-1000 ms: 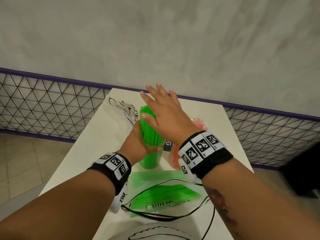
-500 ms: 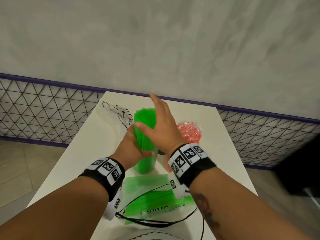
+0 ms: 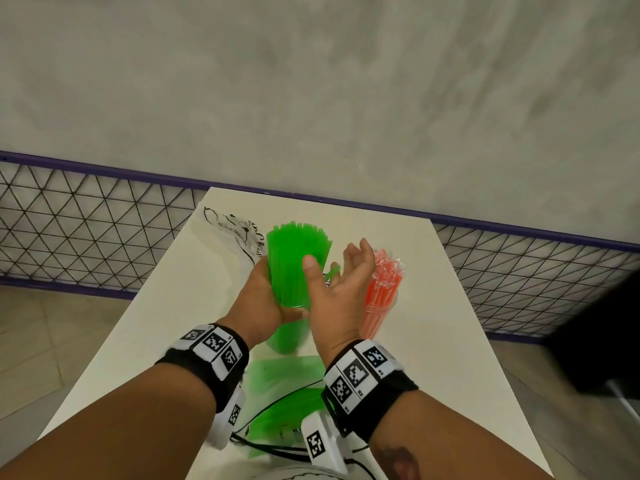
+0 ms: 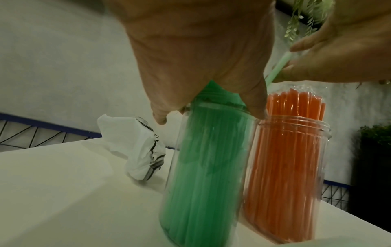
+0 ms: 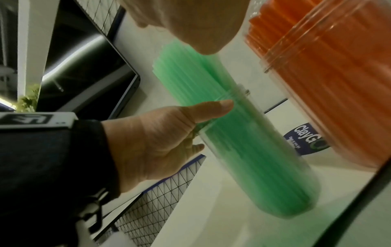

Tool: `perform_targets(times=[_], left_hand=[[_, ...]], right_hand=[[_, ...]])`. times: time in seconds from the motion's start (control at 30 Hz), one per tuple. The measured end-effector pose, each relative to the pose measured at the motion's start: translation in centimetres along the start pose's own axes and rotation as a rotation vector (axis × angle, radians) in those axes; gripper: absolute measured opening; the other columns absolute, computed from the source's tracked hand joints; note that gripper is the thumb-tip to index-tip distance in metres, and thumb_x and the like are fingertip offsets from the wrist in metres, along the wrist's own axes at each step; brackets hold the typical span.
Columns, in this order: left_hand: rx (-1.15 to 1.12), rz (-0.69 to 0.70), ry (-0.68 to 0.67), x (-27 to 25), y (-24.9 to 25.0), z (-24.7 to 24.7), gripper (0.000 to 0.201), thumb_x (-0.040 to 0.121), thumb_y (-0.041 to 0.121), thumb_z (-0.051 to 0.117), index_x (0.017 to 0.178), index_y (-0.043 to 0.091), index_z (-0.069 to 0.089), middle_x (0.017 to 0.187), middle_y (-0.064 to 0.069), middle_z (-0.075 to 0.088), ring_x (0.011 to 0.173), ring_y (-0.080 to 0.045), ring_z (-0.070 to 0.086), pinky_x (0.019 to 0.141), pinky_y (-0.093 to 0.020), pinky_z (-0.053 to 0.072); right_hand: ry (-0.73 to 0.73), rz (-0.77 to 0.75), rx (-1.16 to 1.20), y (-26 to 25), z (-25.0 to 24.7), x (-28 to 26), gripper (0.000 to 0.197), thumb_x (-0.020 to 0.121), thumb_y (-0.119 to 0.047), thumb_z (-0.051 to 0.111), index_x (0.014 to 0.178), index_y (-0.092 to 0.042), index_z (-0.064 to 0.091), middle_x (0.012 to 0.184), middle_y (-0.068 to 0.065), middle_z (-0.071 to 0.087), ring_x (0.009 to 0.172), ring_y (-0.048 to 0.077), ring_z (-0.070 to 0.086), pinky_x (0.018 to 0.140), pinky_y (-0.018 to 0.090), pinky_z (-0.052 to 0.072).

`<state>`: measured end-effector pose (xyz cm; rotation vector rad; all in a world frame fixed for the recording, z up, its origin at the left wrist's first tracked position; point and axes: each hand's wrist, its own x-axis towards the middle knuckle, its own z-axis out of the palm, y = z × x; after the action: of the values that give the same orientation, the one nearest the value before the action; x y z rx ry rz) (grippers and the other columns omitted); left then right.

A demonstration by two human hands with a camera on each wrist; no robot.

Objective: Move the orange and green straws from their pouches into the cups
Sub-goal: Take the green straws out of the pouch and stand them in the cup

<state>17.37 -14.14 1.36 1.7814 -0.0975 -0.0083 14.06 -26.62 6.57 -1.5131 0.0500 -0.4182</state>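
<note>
1. Green straws (image 3: 298, 268): a bundle standing in a clear cup (image 4: 203, 175), long axis near upright, tops leaning away from the person.
2. Left hand (image 3: 263, 303) nearer, wrapped round bundle and rim from the left.
3. Right hand (image 3: 341, 289), fingers loosely spread, just right of the bundle; one stray green straw (image 4: 277, 70) pinched between fingertips.
4. Orange straws (image 3: 381, 296) in second cup (image 4: 292, 175), just right.
5. Green pouch (image 3: 287, 410) lies flat, nearest the person.

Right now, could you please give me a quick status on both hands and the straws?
Left hand grips the green straws at the cup. Right hand pinches one green straw. Orange straws stand in their cup.
</note>
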Motion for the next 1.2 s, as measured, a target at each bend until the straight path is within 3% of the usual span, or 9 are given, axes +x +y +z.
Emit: perform_targets(times=[0.13, 0.3, 0.4, 0.53, 0.73, 0.87, 1.0, 1.1, 1.2], left_hand=[[-0.018, 0.038, -0.015, 0.0, 0.6, 0.3, 0.074, 0.071, 0.002, 0.085, 0.132, 0.024, 0.051, 0.122, 0.001, 0.067, 0.112, -0.02, 0.066, 0.084, -0.034, 0.06], [-0.096, 0.125, 0.043, -0.4, 2.2, 0.9, 0.029, 0.096, 0.006, 0.06, 0.124, 0.015, 0.064, 0.111, -0.003, 0.074, 0.101, -0.018, 0.072, 0.084, -0.032, 0.059], [-0.094, 0.065, -0.037, -0.2, 1.2, 0.3, 0.044, 0.091, -0.001, 0.066, 0.13, 0.018, 0.059, 0.116, 0.002, 0.071, 0.108, -0.017, 0.068, 0.082, -0.028, 0.058], [0.075, 0.044, -0.034, 0.1, -0.2, -0.4, 0.104, 0.058, 0.015, 0.095, 0.143, 0.028, 0.037, 0.133, 0.013, 0.056, 0.125, -0.008, 0.054, 0.106, -0.036, 0.047], [-0.069, 0.103, -0.075, 0.3, -0.5, -0.3, 0.107, 0.055, 0.014, 0.096, 0.143, 0.033, 0.037, 0.134, 0.006, 0.06, 0.124, -0.016, 0.06, 0.102, -0.049, 0.05], [-0.021, 0.127, -0.029, -0.1, -1.1, -0.7, 0.12, 0.052, 0.022, 0.098, 0.147, 0.037, 0.025, 0.139, 0.009, 0.054, 0.129, -0.013, 0.055, 0.104, -0.043, 0.049], [0.241, -0.247, 0.078, -2.4, -2.9, -2.0, 0.144, 0.046, 0.062, 0.089, 0.156, 0.018, 0.007, 0.161, -0.008, 0.021, 0.147, -0.024, 0.028, 0.117, -0.047, 0.033], [0.286, -0.449, -0.18, -5.3, -4.3, -3.4, 0.145, 0.038, 0.081, 0.079, 0.152, 0.016, 0.018, 0.155, -0.01, 0.031, 0.136, -0.024, 0.04, 0.105, -0.036, 0.044], [0.481, -0.521, -0.61, -7.8, -4.6, -3.4, 0.141, 0.046, 0.077, 0.081, 0.154, 0.019, 0.012, 0.156, -0.002, 0.028, 0.131, -0.016, 0.039, 0.106, -0.023, 0.038]], right_hand=[[-0.088, 0.094, -0.021, 0.2, 0.4, -0.3, 0.1, 0.074, -0.046, 0.077, 0.149, -0.037, 0.012, 0.151, -0.007, 0.033, 0.135, 0.005, 0.033, 0.114, 0.033, 0.032], [-0.328, 0.109, -0.415, 0.6, 1.2, -0.5, 0.137, 0.057, -0.045, 0.09, 0.148, -0.046, -0.012, 0.154, -0.007, 0.027, 0.139, 0.011, 0.028, 0.116, 0.035, 0.025], [-0.306, 0.114, -0.445, -0.4, 2.3, 1.3, 0.134, 0.062, -0.034, 0.09, 0.144, -0.051, -0.014, 0.149, 0.0, 0.038, 0.133, 0.018, 0.042, 0.11, 0.04, 0.038], [-0.152, 0.058, -0.401, -0.9, 2.5, 3.3, 0.113, 0.074, -0.027, 0.082, 0.148, -0.044, -0.001, 0.137, 0.002, 0.051, 0.118, 0.022, 0.056, 0.099, 0.04, 0.049], [-0.239, 0.106, -0.471, 0.6, 1.3, 2.4, 0.112, 0.075, -0.032, 0.082, 0.15, -0.038, 0.0, 0.136, -0.002, 0.052, 0.118, 0.017, 0.056, 0.097, 0.034, 0.049], [-0.231, 0.03, -0.517, 0.1, 0.1, 1.1, 0.128, 0.062, -0.053, 0.084, 0.149, -0.042, -0.009, 0.155, -0.006, 0.026, 0.141, 0.013, 0.029, 0.113, 0.037, 0.032], [-0.202, -0.315, -0.627, 1.9, -3.9, -3.4, 0.09, 0.076, -0.063, 0.066, 0.144, -0.02, 0.025, 0.137, -0.01, 0.032, 0.128, 0.006, 0.036, 0.109, 0.021, 0.031], [-0.689, -0.624, -0.814, 3.5, -7.2, -5.9, 0.029, 0.094, -0.042, 0.054, 0.107, -0.015, 0.056, 0.101, -0.005, 0.055, 0.091, 0.01, 0.053, 0.085, 0.021, 0.048], [-1.224, -0.728, -1.161, 6.3, -9.4, -6.8, 0.011, 0.081, -0.037, 0.067, 0.079, -0.026, 0.07, 0.077, -0.008, 0.066, 0.071, 0.011, 0.064, 0.068, 0.028, 0.056]])
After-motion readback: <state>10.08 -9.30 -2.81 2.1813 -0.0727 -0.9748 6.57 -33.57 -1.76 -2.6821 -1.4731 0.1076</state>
